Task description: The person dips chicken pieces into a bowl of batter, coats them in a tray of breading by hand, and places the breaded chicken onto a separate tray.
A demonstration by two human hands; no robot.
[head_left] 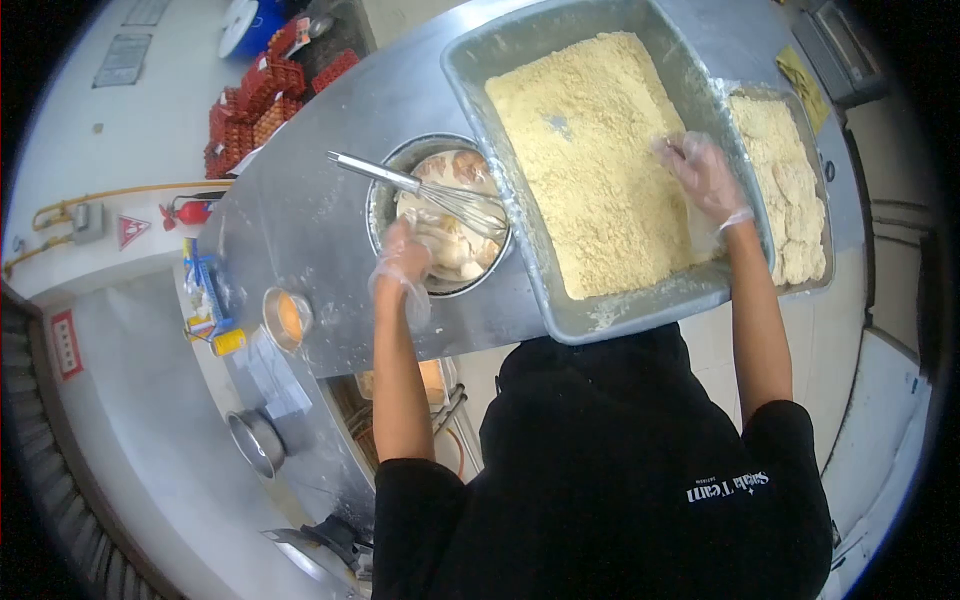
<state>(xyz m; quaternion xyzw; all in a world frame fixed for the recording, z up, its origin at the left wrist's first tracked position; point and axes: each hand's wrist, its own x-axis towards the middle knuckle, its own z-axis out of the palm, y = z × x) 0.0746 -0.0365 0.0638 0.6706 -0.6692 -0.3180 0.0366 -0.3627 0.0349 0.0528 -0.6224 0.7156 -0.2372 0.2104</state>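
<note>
My left hand (405, 252), in a clear plastic glove, reaches over the near left rim of a round metal bowl (376, 205). Its fingers are smeared and partly lost among pale, wet pieces of what looks like raw meat (468, 166) in creamy liquid. A wire whisk (455, 203) lies across that bowl, its handle sticking out over the left rim. On the right, a large grey tub (640, 318) holds pale yellow flour or breading (590, 170). Above its right side is my gloved right hand (706, 180), fingers loosely bent and apart, nothing visible in them.
Right of the tub stands a tray (826, 262) of coated pieces, near a yellow cloth (800, 85). Leftward are a small bowl with orange contents (288, 318), a metal bowl (256, 443) and a blue basket (207, 290). Red egg trays (270, 85) are stacked at the back.
</note>
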